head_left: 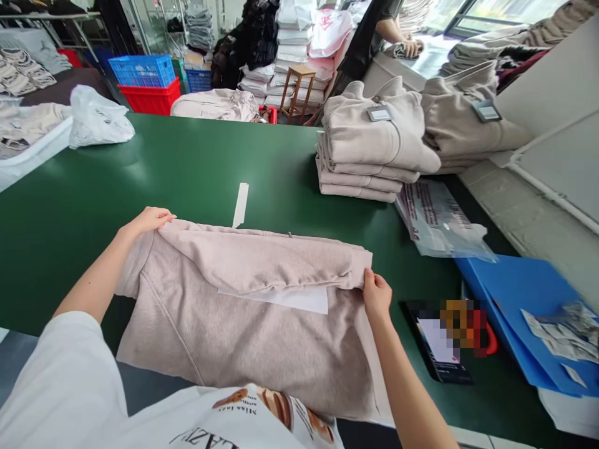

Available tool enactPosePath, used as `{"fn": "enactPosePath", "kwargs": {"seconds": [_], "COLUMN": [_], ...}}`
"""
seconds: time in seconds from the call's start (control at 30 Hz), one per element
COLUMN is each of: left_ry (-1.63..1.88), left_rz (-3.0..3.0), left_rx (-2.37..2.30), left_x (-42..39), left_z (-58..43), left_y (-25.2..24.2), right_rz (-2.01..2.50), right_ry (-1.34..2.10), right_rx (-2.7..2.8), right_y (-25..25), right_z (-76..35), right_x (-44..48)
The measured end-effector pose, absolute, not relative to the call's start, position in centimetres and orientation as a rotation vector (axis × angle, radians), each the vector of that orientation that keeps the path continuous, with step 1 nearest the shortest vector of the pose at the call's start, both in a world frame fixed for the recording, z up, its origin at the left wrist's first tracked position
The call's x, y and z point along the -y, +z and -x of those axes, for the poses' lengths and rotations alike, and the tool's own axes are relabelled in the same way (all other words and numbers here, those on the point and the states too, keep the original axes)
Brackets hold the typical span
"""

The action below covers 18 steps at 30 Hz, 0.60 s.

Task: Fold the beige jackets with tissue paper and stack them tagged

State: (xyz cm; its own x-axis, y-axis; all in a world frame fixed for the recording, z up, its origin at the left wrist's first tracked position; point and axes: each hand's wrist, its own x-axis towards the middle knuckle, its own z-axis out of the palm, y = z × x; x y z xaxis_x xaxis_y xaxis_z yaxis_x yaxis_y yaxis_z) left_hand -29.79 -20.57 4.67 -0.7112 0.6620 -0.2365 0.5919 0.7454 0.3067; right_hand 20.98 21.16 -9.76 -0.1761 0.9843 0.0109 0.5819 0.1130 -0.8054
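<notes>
A beige sweatshirt (187,318) lies across the near edge of the green table, one part folded over along its far side. Under that folded layer, a white sheet (299,299) sticks out. My left hand (152,219) pinches the fabric at the far left corner of the fold. At the fold's right end, my right hand (377,293) grips the cuff-like edge between thumb and fingers. Just beyond the garment, a strip of white tape (240,204) is on the table.
Folded beige garments (369,149) are stacked at the back right of the green table (187,156). Plastic bags (435,218), a phone (437,349) and a blue folder (528,312) lie at right. A white bag (99,118) sits back left. Another person's hand (407,47) shows beyond.
</notes>
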Motion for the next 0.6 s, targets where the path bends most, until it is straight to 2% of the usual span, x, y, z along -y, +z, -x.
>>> {"fn": "enactPosePath", "kwargs": {"seconds": [0.33, 0.5, 0.6], "left_ry": [-0.108, 0.062, 0.307], "left_rz": [-1.481, -1.259, -1.028], "left_rx": [-2.503, -2.575, -2.651], "left_x": [24.1, 23.4, 22.7], "left_z": [30.0, 31.9, 33.3], "left_y": [3.3, 1.5, 0.3], "right_rz": [1.533, 1.597, 1.639], "right_ry": [0.957, 0.816, 0.792], "right_rx": [1.767, 1.71, 1.704], "right_y": [-11.4, -12.0, -12.2], "right_z": [-21.3, -21.0, -20.9], "right_x": [-21.9, -21.8, -21.9]}}
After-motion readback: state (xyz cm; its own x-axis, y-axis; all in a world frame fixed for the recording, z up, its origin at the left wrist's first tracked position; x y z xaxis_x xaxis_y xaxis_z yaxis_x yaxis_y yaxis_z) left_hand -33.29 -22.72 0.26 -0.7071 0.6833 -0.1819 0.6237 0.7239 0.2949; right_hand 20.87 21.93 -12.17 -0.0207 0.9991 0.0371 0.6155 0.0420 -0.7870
